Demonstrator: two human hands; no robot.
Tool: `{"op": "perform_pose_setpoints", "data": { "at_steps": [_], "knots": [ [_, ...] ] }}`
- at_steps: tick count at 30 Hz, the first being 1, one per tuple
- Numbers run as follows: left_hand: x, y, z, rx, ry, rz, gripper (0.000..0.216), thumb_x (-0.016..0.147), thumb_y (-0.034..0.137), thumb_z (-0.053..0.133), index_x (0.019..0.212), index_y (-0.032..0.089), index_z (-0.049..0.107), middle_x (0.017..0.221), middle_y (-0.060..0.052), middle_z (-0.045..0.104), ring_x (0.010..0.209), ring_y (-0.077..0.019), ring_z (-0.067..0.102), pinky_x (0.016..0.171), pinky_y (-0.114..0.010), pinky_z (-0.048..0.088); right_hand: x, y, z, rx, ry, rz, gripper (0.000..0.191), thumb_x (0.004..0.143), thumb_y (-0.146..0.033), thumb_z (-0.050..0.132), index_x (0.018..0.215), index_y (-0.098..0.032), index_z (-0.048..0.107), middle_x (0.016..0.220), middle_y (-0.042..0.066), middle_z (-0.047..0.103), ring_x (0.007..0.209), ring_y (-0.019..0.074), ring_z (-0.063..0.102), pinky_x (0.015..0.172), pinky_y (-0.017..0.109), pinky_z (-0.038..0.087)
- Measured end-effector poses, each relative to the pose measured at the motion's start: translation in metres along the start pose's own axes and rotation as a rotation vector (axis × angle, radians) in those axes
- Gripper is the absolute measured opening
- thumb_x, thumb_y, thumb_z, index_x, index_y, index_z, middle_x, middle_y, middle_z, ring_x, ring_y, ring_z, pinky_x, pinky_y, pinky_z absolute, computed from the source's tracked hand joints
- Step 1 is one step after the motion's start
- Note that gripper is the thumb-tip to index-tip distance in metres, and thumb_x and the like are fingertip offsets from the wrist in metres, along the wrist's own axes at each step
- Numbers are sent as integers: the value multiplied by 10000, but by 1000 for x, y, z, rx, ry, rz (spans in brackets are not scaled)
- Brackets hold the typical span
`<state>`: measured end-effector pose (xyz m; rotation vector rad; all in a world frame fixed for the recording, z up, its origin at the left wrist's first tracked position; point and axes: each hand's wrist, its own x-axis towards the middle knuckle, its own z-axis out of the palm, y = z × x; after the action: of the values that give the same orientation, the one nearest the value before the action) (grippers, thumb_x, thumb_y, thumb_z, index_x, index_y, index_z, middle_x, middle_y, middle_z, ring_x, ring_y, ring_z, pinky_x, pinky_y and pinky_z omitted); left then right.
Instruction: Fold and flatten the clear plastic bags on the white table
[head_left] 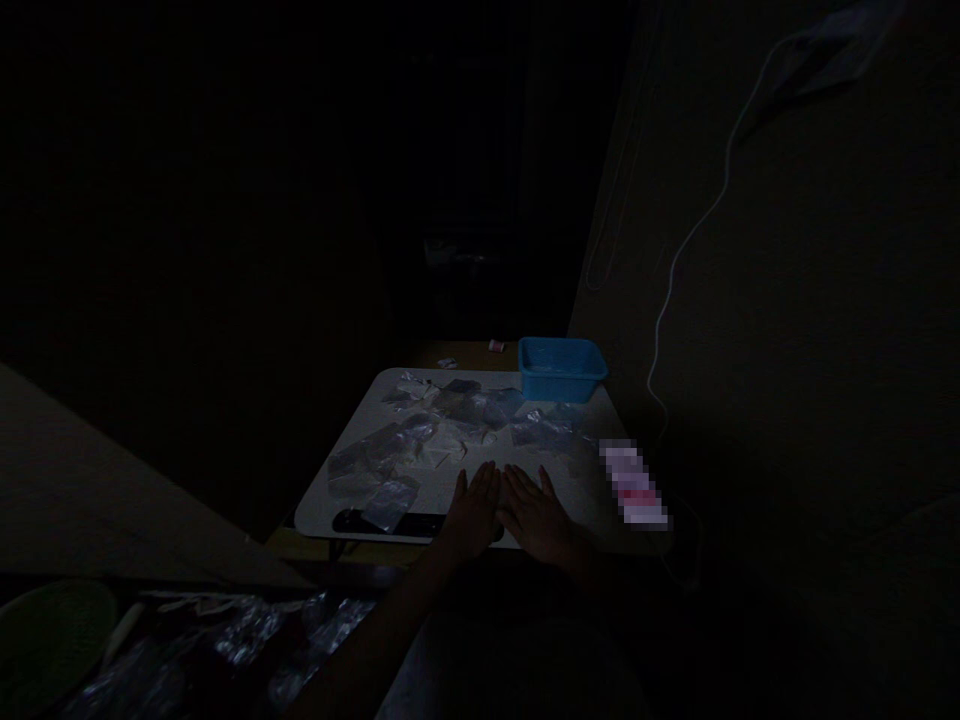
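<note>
My left hand [475, 507] and my right hand [534, 510] are side by side over the near edge of a white table [322, 510], fingers stretched out and pointing away from me. Their fingertips almost meet, and I see nothing held in either. Just beyond them lie crumpled clear plastic bags [480, 408], spread over the tabletop. A flat clear bag [390, 503] rests partly across a dark slot [349, 521] along the table's front edge. The light is very dim, so fine detail is lost.
At the back right corner stands a blue plastic basin [562, 385]. A blurred-out phone-like object [634, 485] lies at the right edge, near a white cable [670, 290] hanging down the wall. Shiny plastic wrapping [251, 630] and a green round basin [52, 640] are low at left.
</note>
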<state>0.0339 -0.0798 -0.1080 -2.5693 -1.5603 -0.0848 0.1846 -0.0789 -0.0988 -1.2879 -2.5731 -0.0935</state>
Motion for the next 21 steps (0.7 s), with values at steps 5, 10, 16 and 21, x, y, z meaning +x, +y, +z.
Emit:
{"op": "perform_pose_setpoints", "data": {
  "at_steps": [5, 10, 16, 21],
  "knots": [
    [-1, 1, -2, -10, -25, -1, 570, 802, 317, 332, 1312, 82, 236, 1374, -147, 230, 1273, -252, 148, 992, -485, 150, -1, 0, 2, -1, 3, -5, 509, 874, -429, 198, 1288, -157, 316, 1340, 90, 323, 1253, 198, 226, 1023, 466, 60],
    [-2, 2, -2, -1, 33, -6, 511, 828, 277, 285, 1300, 84, 265, 1368, -145, 250, 1270, -245, 164, 992, -483, 159, -1, 2, 2, -5, 36, 34, 512, 872, -412, 220, 1292, -132, 307, 1351, 92, 303, 1268, 197, 182, 1029, 442, 82],
    [-2, 1, -2, -10, 39, -6, 505, 839, 286, 261, 1299, 77, 265, 1367, -142, 253, 1268, -239, 176, 996, -473, 157, -2, 0, 2, -14, 53, 82, 494, 879, -397, 204, 1268, -131, 354, 1323, 99, 351, 1258, 201, 213, 1029, 462, 50],
    [-1, 0, 2, -13, 40, -15, 513, 833, 284, 278, 1305, 81, 256, 1368, -139, 252, 1269, -235, 172, 999, -470, 163, -2, -1, 6, -28, 71, 80, 490, 874, -402, 223, 1260, -137, 370, 1320, 99, 355, 1250, 204, 236, 1030, 461, 57]
  ]
}}
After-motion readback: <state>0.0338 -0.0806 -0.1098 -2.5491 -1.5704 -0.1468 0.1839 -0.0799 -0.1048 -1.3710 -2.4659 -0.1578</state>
